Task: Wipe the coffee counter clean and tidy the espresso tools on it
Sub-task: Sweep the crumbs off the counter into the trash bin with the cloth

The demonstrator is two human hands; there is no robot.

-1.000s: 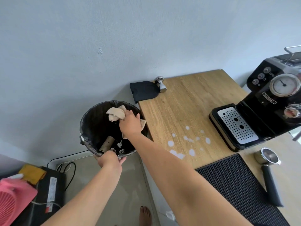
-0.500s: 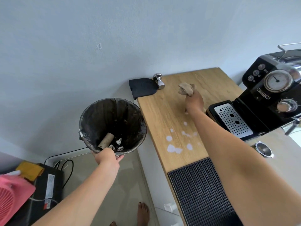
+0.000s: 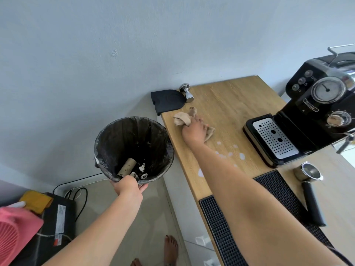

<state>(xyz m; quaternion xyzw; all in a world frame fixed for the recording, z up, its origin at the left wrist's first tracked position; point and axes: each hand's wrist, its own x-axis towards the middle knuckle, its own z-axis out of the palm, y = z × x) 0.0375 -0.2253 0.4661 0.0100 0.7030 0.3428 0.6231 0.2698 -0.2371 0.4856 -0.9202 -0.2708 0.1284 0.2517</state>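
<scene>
Wooden surface (image 3: 230,104) has white spots (image 3: 242,156) on it. Our right hand (image 3: 194,130) grips a cloth (image 3: 181,120) there, near the tamper (image 3: 187,93). Our left hand (image 3: 127,189) holds the bin (image 3: 134,141) by its rim.

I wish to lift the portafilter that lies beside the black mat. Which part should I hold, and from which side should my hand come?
Probably by the black handle of the portafilter, from above on the near side. The handle lies flat, is long and slim, and points toward the person; the metal basket at the far end is wide and open.
</scene>
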